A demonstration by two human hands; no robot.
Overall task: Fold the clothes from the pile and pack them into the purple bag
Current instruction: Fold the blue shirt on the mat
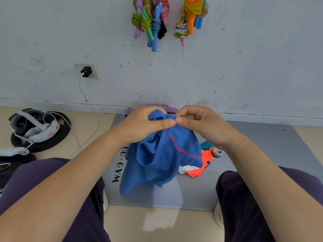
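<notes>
left hand and right hand met thumb to thumb, both pinching the top edge of the blue garment, which hung straight down below them, long axis vertical, neither hand nearer. the purple bag showed only as a rim just beyond the knuckles, its mouth hidden. the pile lay below the right wrist, partly covered by the garment.

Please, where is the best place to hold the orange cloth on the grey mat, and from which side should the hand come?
Grip the orange cloth at its near end, which sticks out bare on the mat. Come from above with the right hand, probably, since that side is nearer. The blue garment hangs over its left part and a bottle stands beside its far end, so those sides are crowded.
</notes>
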